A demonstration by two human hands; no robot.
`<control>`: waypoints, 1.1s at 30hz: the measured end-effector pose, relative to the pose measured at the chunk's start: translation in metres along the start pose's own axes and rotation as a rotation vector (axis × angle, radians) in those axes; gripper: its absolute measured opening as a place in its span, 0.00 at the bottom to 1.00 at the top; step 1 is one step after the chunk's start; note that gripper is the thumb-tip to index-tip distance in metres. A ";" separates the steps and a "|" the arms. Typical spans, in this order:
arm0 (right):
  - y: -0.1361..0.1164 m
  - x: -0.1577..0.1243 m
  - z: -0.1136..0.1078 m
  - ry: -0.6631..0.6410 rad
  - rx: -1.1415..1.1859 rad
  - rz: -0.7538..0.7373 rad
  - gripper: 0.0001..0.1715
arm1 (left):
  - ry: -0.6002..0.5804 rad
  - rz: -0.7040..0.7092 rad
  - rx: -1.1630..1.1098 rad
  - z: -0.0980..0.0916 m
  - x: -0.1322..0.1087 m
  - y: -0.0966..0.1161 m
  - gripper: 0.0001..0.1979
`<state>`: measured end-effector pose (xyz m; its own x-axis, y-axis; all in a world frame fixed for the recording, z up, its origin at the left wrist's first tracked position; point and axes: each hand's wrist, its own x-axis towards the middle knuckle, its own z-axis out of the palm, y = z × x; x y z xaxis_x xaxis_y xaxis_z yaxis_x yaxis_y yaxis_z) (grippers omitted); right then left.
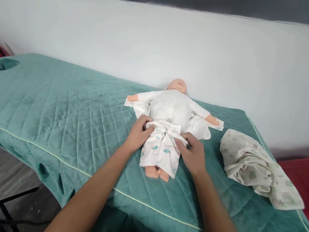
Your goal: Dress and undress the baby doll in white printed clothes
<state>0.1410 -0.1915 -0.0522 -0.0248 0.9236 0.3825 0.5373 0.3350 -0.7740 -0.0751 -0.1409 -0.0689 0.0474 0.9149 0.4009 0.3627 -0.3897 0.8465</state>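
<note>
My left hand [139, 132]: bare
My right hand [194, 153]: bare as well
My forearms [97, 187]: uncovered, slimming toward my bare wrists [128, 151]

The quilted cover [70, 111] offers passage left of the doll [170, 107], while crumpled cloth [256, 172] obstructs the right side

Doll [171, 106] on the bed [79, 116], head [177, 85] toward the wall [119, 37] behind, feet [152, 172] in front, cloth [259, 168] to the right.

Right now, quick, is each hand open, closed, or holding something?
Left hand: closed, holding the printed pants near the waist.
Right hand: closed, holding their waist's opposite side.
</note>
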 end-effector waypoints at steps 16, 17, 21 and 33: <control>-0.018 -0.018 0.016 0.038 -0.112 0.073 0.18 | -0.027 -0.098 0.008 -0.020 -0.048 0.005 0.07; -0.020 -0.018 0.016 0.045 -0.114 0.087 0.18 | -0.042 -0.100 0.014 -0.022 -0.053 0.006 0.08; -0.024 -0.026 0.011 0.001 -0.092 0.098 0.20 | -0.162 0.012 -0.019 -0.031 -0.074 0.008 0.30; -0.053 -0.059 -0.003 -0.318 -0.396 -0.180 0.50 | -0.146 0.087 0.127 -0.026 -0.067 0.009 0.35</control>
<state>0.1168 -0.2647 -0.0322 -0.3673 0.8893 0.2726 0.7760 0.4546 -0.4373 -0.0988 -0.2086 -0.0793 0.2145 0.8876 0.4075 0.4656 -0.4597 0.7562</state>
